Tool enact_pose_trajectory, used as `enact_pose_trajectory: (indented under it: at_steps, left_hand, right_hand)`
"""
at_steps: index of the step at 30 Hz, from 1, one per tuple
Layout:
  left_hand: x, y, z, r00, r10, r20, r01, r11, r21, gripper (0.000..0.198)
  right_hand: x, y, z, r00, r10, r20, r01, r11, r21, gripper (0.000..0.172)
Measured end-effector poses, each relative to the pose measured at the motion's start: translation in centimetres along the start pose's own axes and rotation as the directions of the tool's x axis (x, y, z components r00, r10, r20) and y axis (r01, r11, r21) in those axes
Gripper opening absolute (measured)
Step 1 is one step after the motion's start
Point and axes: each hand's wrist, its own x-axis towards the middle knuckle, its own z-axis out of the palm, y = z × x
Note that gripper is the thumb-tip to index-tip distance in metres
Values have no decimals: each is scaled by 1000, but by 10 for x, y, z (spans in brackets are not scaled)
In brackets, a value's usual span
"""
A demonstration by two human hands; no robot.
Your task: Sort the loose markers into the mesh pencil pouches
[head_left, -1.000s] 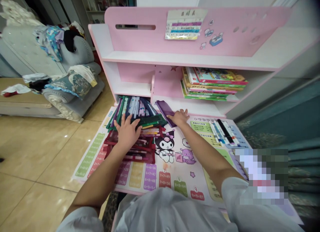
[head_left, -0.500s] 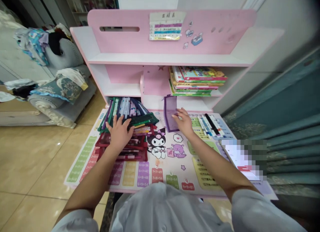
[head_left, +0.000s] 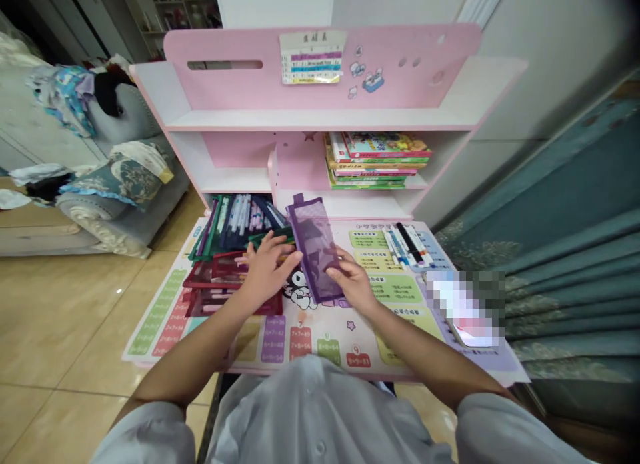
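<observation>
A flat purple mesh zipper pouch [head_left: 314, 241] is raised at a tilt above the desk mat, with the printed cartoon figure partly hidden behind it. My right hand [head_left: 354, 283] pinches its lower right edge, thumb in front. Close to the pouch's left edge, my left hand [head_left: 270, 267] has its fingers apart and its thumb pointing at the mesh; whether the thumb touches it I cannot tell. Beneath and beyond that hand lie red mesh pouches [head_left: 207, 301] with pens inside, a green pouch [head_left: 206, 241] and a dark blue pouch [head_left: 235, 236] filled with pens.
Several markers [head_left: 409, 244] lie in a row on the right of the printed desk mat [head_left: 280, 364], above a phone [head_left: 463, 317] whose screen is partly blurred. A stack of books [head_left: 377, 161] fills part of the pink shelf [head_left: 300, 119]. Left of the desk stands a sofa [head_left: 150, 114] with clothes.
My right hand has lifted the purple pouch and brought it nearer and to the left. My left hand has shifted right, from the pen-filled pouches towards the purple one.
</observation>
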Motion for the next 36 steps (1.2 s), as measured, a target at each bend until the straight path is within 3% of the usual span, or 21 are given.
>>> enact_pose_trajectory:
  at_steps: [4, 7, 12, 15, 18, 22, 29, 33, 36]
  left_hand:
    - [-3, 17, 5, 999, 23, -23, -24, 999, -35, 21]
    - [-5, 20, 3, 1000, 22, -14, -22, 1000, -6, 24]
    - [-12, 32, -7, 979, 162, 125, -185, 963, 198, 16]
    - [-15, 40, -9, 934, 262, 243, -326, 903, 279, 19]
    - [-13, 42, -6, 884, 333, 327, -435, 842, 320, 22]
    - [-6, 39, 0, 852, 375, 365, -503, 777, 378, 22]
    - [6, 47, 10, 896, 369, 245, -440, 808, 391, 19]
    - [0, 47, 26, 914, 371, 164, -406, 840, 360, 21]
    - [-9, 44, 41, 937, 341, 78, -349, 894, 280, 12]
  right_hand:
    - [-5, -1, 4, 996, 10, 93, -13, 1000, 28, 29]
    - [-1, -3, -8, 996, 44, 73, -41, 998, -41, 29]
    - [10, -10, -39, 999, -1, -35, -2, 996, -90, 40]
    - [14, -15, -51, 994, -105, -7, 103, 981, -162, 49]
    - [16, -20, -55, 980, -180, 81, 193, 962, -195, 38]
    - [15, -24, -59, 971, -171, 167, 202, 960, -192, 20]
    - [8, -30, -75, 905, -83, 416, 235, 915, -329, 4]
    - [2, -26, -73, 897, -50, 439, 229, 902, -366, 8]
    - [1, -20, -70, 903, -44, 427, 216, 906, -363, 9]
